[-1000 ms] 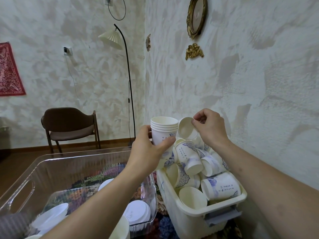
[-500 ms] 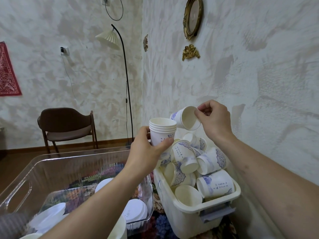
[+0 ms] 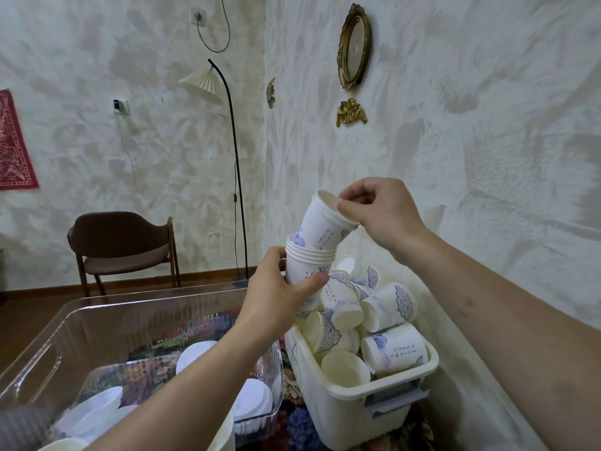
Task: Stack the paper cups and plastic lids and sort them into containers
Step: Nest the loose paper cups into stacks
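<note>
Paper cup (image 3: 320,227), white with a blue print, sits tilted with its base partly down in the mouth of a stack of cups (image 3: 307,266), its open rim leaning up and to the right. The right hand (image 3: 379,211) pinches that rim between thumb and curled fingers, from above. The left hand (image 3: 279,296) grips the stack around its lower wall, thumb across the front and fingers wrapped behind, holding it upright in the air above the gap between two containers.

Just below and to the right of the stack is a cream bin (image 3: 354,405) with a grey handle (image 3: 395,398) on its near end. Loose cups (image 3: 388,304) are heaped in it at all angles, some on their sides, some mouth outward, the pile rising above the rim at the far end. One printed cup (image 3: 395,351) lies on its side against the bin's near right edge.

To the left stands a clear plastic tub (image 3: 107,317). White lids (image 3: 252,400) are stacked by its near right corner, and more white lids (image 3: 94,408) lie along its near left side. A flower-patterned cloth (image 3: 296,428) shows between and under the two containers.

Further back, a brown chair (image 3: 122,247) stands by the far wall, with a black floor lamp (image 3: 232,157) and its pleated shade beside the room's corner. A gilt oval frame (image 3: 354,45) and a gold bow ornament (image 3: 351,112) hang on the right wall, and a red hanging (image 3: 14,148) is on the left wall.
</note>
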